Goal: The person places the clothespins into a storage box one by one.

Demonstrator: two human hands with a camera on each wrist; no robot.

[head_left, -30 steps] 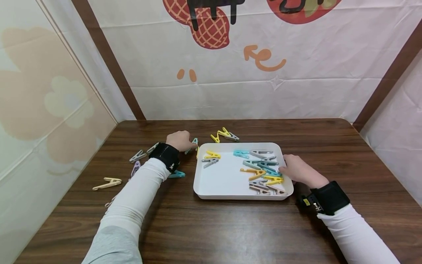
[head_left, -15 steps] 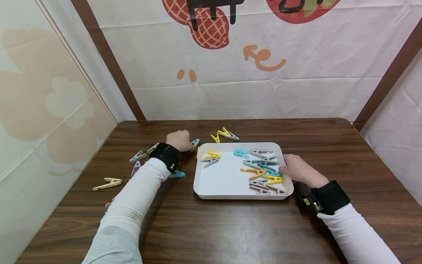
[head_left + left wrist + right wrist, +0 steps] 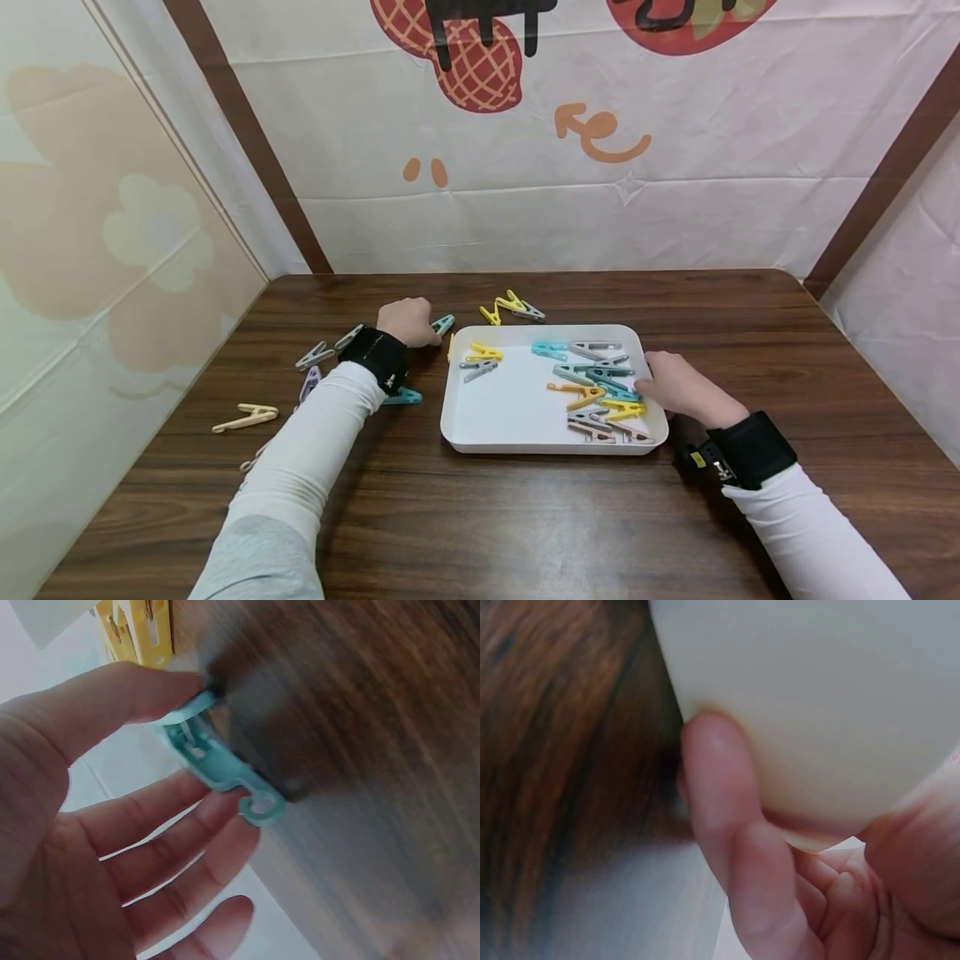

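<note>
My left hand [image 3: 407,322] is at the left of the tray, close over the table. It pinches a teal clothespin with a hooked end [image 3: 214,757] between thumb and fingertips, as the left wrist view shows. At the white tray's right side, my right hand [image 3: 678,383] grips the tray [image 3: 510,417], fingers against the outer wall [image 3: 802,712] and thumb over the rim. Inside the tray, a yellow clothespin [image 3: 486,352] and a grey one [image 3: 478,369] lie at the left. Several teal, grey, yellow and brownish clothespins [image 3: 600,385] are bunched along its right half.
Behind the tray lie yellow clothespins [image 3: 510,302] and a grey one [image 3: 529,312]. Around my left forearm are a blue [image 3: 405,397], a pale green [image 3: 315,357], a purple [image 3: 310,383] and a cream clothespin [image 3: 245,417]. A printed cloth hangs behind the wooden table [image 3: 555,525].
The teal clothespin has turned in my left fingers, its visible end now pointing up and right beside the tray corner. The right hand and the tray have stayed put.
</note>
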